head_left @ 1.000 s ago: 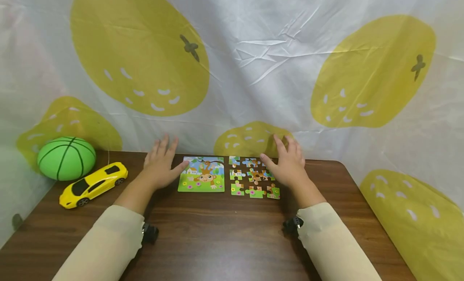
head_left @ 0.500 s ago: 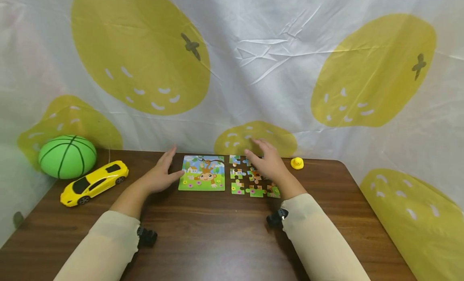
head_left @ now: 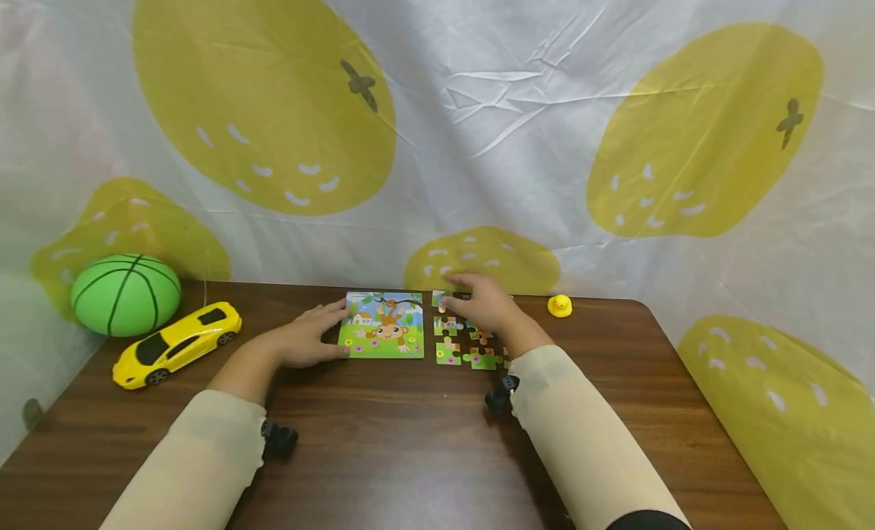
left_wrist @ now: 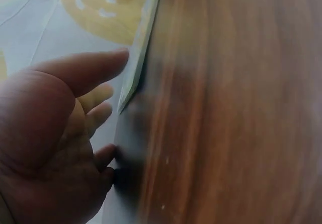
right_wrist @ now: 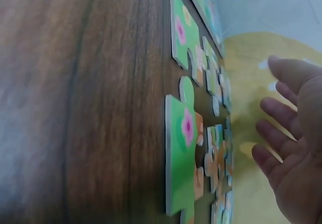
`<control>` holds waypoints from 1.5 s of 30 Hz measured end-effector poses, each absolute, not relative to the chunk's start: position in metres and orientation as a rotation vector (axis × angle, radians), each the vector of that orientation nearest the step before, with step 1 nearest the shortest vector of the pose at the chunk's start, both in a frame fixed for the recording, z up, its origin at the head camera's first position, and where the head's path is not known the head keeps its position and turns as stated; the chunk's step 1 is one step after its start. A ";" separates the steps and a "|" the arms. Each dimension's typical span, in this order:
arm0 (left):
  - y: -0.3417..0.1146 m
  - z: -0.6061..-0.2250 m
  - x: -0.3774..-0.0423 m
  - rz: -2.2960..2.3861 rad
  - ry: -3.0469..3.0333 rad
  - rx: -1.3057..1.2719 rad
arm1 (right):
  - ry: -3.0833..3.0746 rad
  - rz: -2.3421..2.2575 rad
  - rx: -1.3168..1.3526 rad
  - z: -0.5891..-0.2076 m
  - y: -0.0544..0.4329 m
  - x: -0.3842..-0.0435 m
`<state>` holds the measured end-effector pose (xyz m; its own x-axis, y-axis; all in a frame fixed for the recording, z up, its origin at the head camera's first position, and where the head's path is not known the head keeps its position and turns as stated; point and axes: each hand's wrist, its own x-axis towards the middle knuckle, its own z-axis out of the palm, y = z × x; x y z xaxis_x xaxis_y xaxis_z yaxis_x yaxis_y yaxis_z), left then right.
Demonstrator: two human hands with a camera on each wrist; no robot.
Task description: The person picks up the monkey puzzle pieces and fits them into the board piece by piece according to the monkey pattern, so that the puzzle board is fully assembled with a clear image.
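Note:
A square picture board [head_left: 381,340] with a cartoon monkey lies flat at the table's far side. My left hand [head_left: 306,340] is at its left edge, fingertips and thumb right at the border. In the left wrist view the thumb [left_wrist: 98,70] reaches toward the board's side [left_wrist: 138,58], fingers loosely extended behind it. Just right of the board, several separated jigsaw pieces [head_left: 448,354] are laid out in rows. Over the back pieces hovers my right hand [head_left: 487,304], covering part of them. In the right wrist view its fingers [right_wrist: 276,118] are spread and hold nothing, near the pieces [right_wrist: 182,153].
On the left of the brown table [head_left: 383,454] stand a green ball [head_left: 126,294] and a yellow toy car [head_left: 178,346]. A small yellow rubber duck [head_left: 560,306] is at the back right. A white curtain [head_left: 478,150] with yellow fruit prints hangs right behind the table.
My right hand has moved left across the jigsaw pieces, uncovering the duck. My left hand has lowered and come right to the board's left edge.

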<state>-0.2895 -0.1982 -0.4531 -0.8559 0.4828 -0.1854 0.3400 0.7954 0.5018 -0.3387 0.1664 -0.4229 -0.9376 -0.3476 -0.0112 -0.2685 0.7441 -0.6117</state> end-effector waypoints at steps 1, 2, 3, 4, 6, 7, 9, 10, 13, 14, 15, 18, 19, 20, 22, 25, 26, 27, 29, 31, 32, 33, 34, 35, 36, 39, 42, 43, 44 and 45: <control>-0.198 -0.454 -0.290 0.665 2.675 0.625 | 2.812 -0.946 -0.489 -0.423 0.165 -0.340; -0.198 -0.454 -0.290 0.663 2.670 0.620 | 2.804 -0.940 -0.473 -0.424 0.163 -0.342; -0.198 -0.453 -0.291 0.656 2.667 0.617 | 2.797 -0.935 -0.456 -0.425 0.162 -0.344; -0.198 -0.453 -0.292 0.648 2.663 0.613 | 2.796 -0.925 -0.440 -0.426 0.161 -0.346; -0.198 -0.452 -0.294 0.627 2.657 0.605 | 2.797 -0.903 -0.426 -0.427 0.159 -0.350; -0.198 -0.451 -0.295 0.613 2.655 0.603 | 2.795 -0.891 -0.425 -0.428 0.158 -0.351; -0.199 -0.450 -0.296 0.584 2.655 0.603 | 2.795 -0.858 -0.439 -0.429 0.156 -0.355; -0.199 -0.449 -0.296 0.575 2.655 0.601 | 2.791 -0.848 -0.440 -0.429 0.155 -0.356; -0.200 -0.448 -0.296 0.564 2.651 0.597 | 2.777 -0.823 -0.439 -0.429 0.151 -0.361; -0.200 -0.448 -0.296 0.564 2.649 0.596 | 2.773 -0.822 -0.430 -0.430 0.151 -0.362; -0.200 -0.447 -0.297 0.568 2.645 0.592 | 2.768 -0.820 -0.422 -0.430 0.150 -0.363; -0.200 -0.446 -0.297 0.565 2.643 0.590 | 2.764 -0.818 -0.419 -0.431 0.149 -0.367; -0.199 -0.445 -0.297 0.563 2.641 0.592 | 2.761 -0.816 -0.422 -0.431 0.149 -0.367; -0.199 -0.445 -0.297 0.560 2.640 0.596 | 2.758 -0.817 -0.423 -0.431 0.150 -0.368; -0.198 -0.444 -0.297 0.554 2.639 0.604 | 2.752 -0.822 -0.421 -0.432 0.151 -0.369; -0.198 -0.443 -0.296 0.550 2.639 0.606 | 2.750 -0.824 -0.426 -0.434 0.153 -0.371; -0.197 -0.443 -0.296 0.548 2.641 0.607 | 2.751 -0.824 -0.431 -0.434 0.153 -0.372; -0.198 -0.443 -0.296 0.549 2.642 0.600 | 2.751 -0.824 -0.436 -0.435 0.154 -0.373; -0.198 -0.443 -0.296 0.547 2.644 0.595 | 2.751 -0.825 -0.444 -0.435 0.154 -0.375; -0.198 -0.442 -0.296 0.541 2.646 0.594 | 2.754 -0.824 -0.447 -0.435 0.155 -0.377; -0.198 -0.442 -0.296 0.541 2.645 0.591 | 2.754 -0.822 -0.447 -0.435 0.155 -0.378; -0.198 -0.442 -0.296 0.542 2.642 0.586 | 2.756 -0.821 -0.444 -0.435 0.155 -0.379; -0.199 -0.441 -0.297 0.540 2.641 0.586 | 2.760 -0.814 -0.442 -0.435 0.155 -0.380; -0.199 -0.441 -0.297 0.536 2.640 0.589 | 2.765 -0.808 -0.441 -0.435 0.155 -0.380; -0.198 -0.441 -0.297 0.533 2.639 0.588 | 2.770 -0.802 -0.440 -0.434 0.155 -0.381; -0.198 -0.439 -0.297 0.535 2.632 0.583 | 2.786 -0.781 -0.438 -0.434 0.154 -0.382; -0.197 -0.439 -0.297 0.535 2.631 0.584 | 2.797 -0.773 -0.434 -0.435 0.153 -0.381; -0.197 -0.439 -0.297 0.539 2.629 0.580 | 2.801 -0.770 -0.437 -0.436 0.153 -0.381; -0.197 -0.439 -0.297 0.540 2.630 0.582 | 2.803 -0.771 -0.440 -0.436 0.153 -0.381; -0.197 -0.439 -0.297 0.543 2.630 0.582 | 2.806 -0.771 -0.444 -0.437 0.153 -0.380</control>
<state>-0.2968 -0.1970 -0.4394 -0.8371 0.4660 -0.2867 0.3144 0.8385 0.4450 -0.3805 0.1527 -0.4365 -0.9353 -0.3365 -0.1092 -0.2335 0.8189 -0.5242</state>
